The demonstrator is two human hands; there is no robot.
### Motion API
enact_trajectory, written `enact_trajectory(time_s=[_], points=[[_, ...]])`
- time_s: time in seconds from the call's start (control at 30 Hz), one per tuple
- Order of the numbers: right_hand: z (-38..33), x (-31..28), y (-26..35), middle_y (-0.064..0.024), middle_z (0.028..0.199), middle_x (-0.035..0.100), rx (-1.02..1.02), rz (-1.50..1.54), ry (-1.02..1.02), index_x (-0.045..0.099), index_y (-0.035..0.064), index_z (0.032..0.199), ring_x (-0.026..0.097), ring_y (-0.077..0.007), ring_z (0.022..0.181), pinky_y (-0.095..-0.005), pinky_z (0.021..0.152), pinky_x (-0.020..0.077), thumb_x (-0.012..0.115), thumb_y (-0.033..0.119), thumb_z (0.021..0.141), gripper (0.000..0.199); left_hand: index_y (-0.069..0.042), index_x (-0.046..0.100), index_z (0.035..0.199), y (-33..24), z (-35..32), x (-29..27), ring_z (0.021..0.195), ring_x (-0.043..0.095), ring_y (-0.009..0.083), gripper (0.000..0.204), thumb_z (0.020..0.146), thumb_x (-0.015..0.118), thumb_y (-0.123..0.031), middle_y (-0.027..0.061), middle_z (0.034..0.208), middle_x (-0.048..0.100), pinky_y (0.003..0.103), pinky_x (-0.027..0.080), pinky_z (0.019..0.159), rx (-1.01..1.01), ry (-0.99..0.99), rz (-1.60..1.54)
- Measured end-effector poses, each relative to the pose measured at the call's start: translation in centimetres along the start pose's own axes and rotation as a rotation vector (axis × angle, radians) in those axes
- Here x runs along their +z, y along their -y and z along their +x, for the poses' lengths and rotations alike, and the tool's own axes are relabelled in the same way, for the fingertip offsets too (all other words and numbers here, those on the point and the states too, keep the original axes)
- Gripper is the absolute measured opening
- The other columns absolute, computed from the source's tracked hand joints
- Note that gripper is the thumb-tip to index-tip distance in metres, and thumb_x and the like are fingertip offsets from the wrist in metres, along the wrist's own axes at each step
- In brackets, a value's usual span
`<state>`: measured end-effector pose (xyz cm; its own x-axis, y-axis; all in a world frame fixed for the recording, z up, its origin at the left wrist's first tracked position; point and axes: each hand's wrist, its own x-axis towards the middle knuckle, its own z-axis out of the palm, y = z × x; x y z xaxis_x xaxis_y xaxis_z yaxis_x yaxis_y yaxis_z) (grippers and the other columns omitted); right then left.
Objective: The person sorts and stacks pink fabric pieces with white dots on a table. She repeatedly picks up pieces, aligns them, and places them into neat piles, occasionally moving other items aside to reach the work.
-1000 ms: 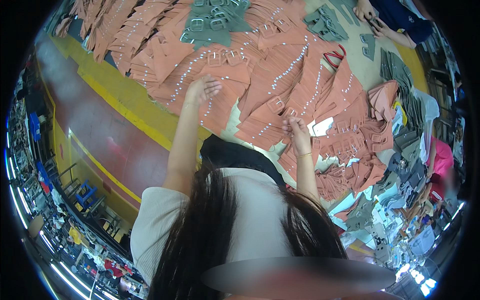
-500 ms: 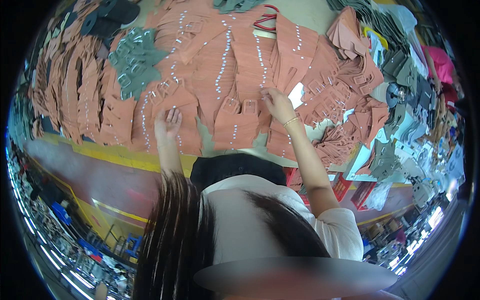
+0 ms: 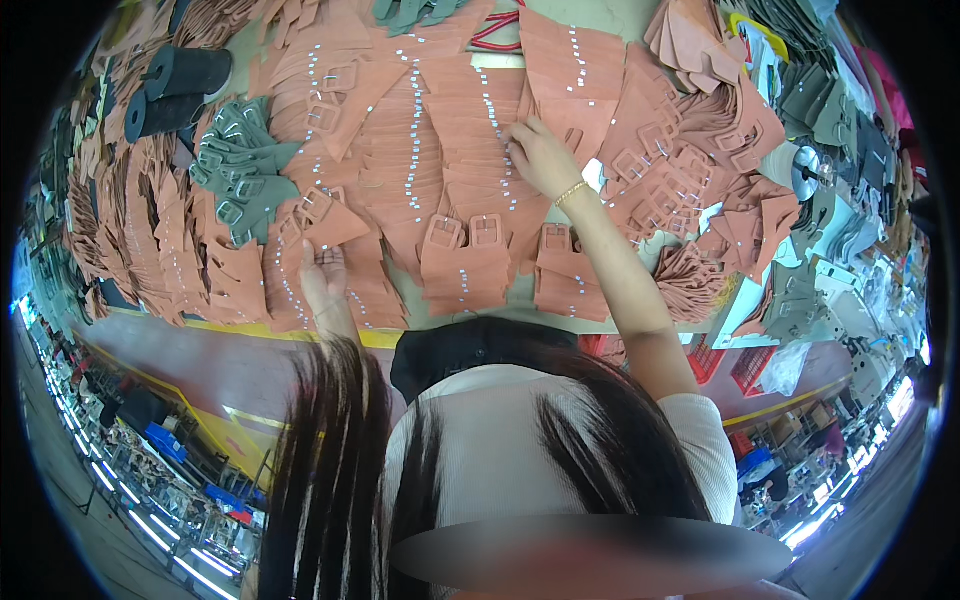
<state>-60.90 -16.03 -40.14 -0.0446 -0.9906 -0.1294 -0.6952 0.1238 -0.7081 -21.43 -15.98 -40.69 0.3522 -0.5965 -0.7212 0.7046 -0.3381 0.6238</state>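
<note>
Orange leather-like pieces with small white tags cover the table in overlapping rows. My right hand (image 3: 543,158) reaches over a fanned row (image 3: 470,150), its curled fingertips touching the row beside the line of tags. Whether a piece is pinched there is hidden. My left hand (image 3: 325,282) rests palm up at the lower left, thumb and fingers apart, holding nothing visible. Just beyond it lies an orange piece with buckles (image 3: 340,224). Between my hands, two covered buckles (image 3: 466,231) lie on an orange piece, and another buckle (image 3: 556,237) sits under my right forearm's left side.
Green buckled pieces (image 3: 240,165) lie at the left, near black spools (image 3: 175,88). Red-handled scissors or pliers (image 3: 497,32) lie at the far side. More orange buckled straps (image 3: 675,185) are heaped at the right. Red crates (image 3: 752,372) stand below the table edge.
My right hand has moved farther up along the fanned row, uncovering a buckle nearer me. The left hand stays beside the same buckled piece. The whole view has shifted slightly.
</note>
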Motion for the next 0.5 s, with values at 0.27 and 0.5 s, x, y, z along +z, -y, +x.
enact_trajectory(time_s=[0.27, 0.5], points=[[5.3, -0.2, -1.3, -0.0091, 0.094, 0.056, -0.073, -0.029, 0.087, 0.059, 0.0069, 0.092, 0.058, -0.0299, 0.088, -0.0400, 0.078, 0.0482, 0.057, 0.011, 0.084, 0.010, -0.005, 0.055, 0.114, -2.8, -5.8, 8.8, 0.095, 0.056, 0.0167, 0.022, 0.093, 0.054, -0.010, 0.0075, 0.104, 0.062, 0.032, 0.045, 0.085, 0.444, 0.469, 0.630], [8.2, -0.5, -2.0, -0.0100, 0.093, 0.061, -0.117, -0.158, 0.288, 0.062, 0.0063, 0.085, 0.060, -0.0293, 0.091, -0.0396, 0.081, 0.0470, 0.059, 0.010, 0.079, 0.008, -0.001, 0.059, 0.098, 1.4, -7.3, 18.2, 0.104, 0.055, 0.0280, 0.017, 0.086, 0.055, -0.013, 0.0144, 0.097, 0.058, 0.036, 0.043, 0.088, 0.504, 1.466, 1.722]])
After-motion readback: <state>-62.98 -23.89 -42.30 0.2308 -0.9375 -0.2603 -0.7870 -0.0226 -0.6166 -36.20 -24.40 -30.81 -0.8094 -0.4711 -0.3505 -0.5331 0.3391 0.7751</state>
